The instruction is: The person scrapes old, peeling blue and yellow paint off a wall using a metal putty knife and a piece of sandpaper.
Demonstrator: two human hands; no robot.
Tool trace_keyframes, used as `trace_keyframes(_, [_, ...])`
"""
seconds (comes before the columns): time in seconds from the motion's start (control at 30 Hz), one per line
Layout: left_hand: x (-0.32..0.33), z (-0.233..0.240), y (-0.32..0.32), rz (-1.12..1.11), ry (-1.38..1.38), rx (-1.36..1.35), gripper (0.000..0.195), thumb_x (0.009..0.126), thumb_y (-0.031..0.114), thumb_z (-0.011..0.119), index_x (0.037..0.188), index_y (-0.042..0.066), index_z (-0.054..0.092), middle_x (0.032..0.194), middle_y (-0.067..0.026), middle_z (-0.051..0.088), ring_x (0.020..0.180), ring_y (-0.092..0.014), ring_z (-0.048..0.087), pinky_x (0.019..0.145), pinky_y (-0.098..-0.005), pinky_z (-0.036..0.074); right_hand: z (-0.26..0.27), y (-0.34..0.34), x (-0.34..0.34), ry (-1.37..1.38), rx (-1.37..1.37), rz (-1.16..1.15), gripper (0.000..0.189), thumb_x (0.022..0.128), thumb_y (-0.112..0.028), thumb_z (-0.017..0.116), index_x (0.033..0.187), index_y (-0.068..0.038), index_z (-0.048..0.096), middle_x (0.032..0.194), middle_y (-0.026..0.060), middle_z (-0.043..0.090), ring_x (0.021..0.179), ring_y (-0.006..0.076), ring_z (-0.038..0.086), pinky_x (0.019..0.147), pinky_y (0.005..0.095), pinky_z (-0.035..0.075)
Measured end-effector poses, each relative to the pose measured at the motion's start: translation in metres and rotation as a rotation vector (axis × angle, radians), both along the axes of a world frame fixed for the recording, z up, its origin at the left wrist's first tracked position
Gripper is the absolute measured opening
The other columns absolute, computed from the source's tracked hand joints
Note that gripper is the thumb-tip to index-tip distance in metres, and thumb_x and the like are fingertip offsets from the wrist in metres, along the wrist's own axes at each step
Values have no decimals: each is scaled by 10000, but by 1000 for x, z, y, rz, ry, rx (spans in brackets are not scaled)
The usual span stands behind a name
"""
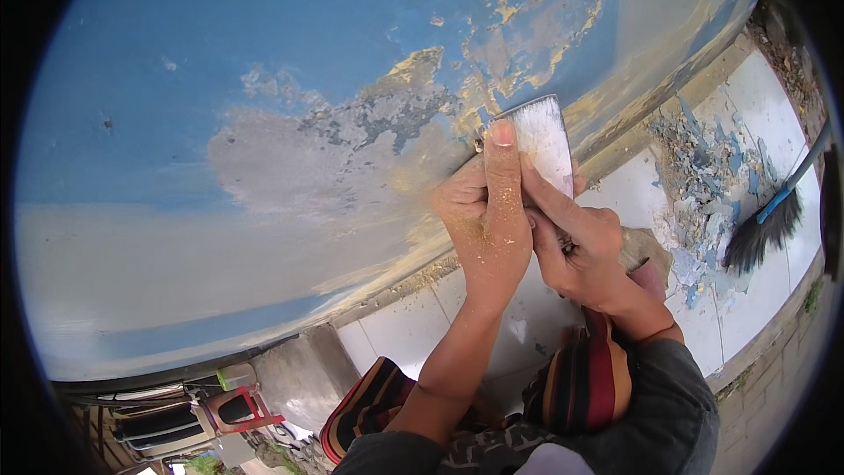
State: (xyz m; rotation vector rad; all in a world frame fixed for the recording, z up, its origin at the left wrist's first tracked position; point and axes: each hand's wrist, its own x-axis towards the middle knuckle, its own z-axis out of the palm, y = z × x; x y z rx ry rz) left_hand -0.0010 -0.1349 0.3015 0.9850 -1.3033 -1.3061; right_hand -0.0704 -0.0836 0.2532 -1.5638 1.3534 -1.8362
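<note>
A wide, flat metal scraper blade (542, 138) is held between both hands in front of a painted wall (198, 46) whose blue and grey paint has flaked off in patches. My left hand (494, 211) has its thumb laid along the blade's left side, and yellowish flakes dust the thumb and wrist. On the right, my right hand (580, 244) grips the scraper's lower part, with its index finger reaching onto the blade. The scraper's handle is mostly hidden by the hands. The blade's wide edge points up toward the peeled area.
Blue and grey paint chips (712, 191) lie heaped on the white floor tiles (765, 105). A broom (768, 227) with dark bristles rests beside them. Crumbs line the ledge (422, 277) at the wall's foot. A red plastic stool (244, 409) is at lower left.
</note>
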Motion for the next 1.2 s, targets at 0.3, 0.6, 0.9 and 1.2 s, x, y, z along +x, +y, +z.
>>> trace_keyframes(0.3, [-1, -6, 1, 49, -3, 25, 513, 930, 409, 475, 777, -64, 604, 628, -129, 605, 526, -186, 619, 470, -293, 537, -7, -2, 0, 70, -31, -25, 484, 783, 31, 602, 1250, -75, 539, 641, 131, 594, 451, 183, 538, 460, 264, 433])
trace_keyframes(0.6, [-2, 3, -2, 29, -24, 11, 508, 923, 413, 488, 768, -59, 593, 649, -122, 602, 542, -182, 623, 468, -298, 544, 2, 1, -3, 20, 2, 15, 502, 776, 37, 600, 1259, -82, 533, 649, 120, 602, 458, 190, 543, 461, 261, 434])
trace_keyframes(0.9, [-5, 9, 1, 59, 1, 12, 503, 922, 411, 490, 797, -64, 599, 657, -123, 605, 547, -197, 630, 458, -300, 541, 4, -8, -6, 12, -47, 23, 529, 770, 36, 606, 1273, -104, 523, 583, 106, 537, 445, 184, 503, 462, 265, 424])
trace_keyframes(1.2, [4, 14, 16, -105, 54, 35, 489, 962, 366, 427, 860, -76, 610, 738, -101, 638, 728, -160, 645, 629, -263, 520, -4, 3, -16, -34, -196, 38, 540, 789, 12, 616, 1305, -41, 467, 691, 99, 650, 523, 130, 583, 529, 223, 465])
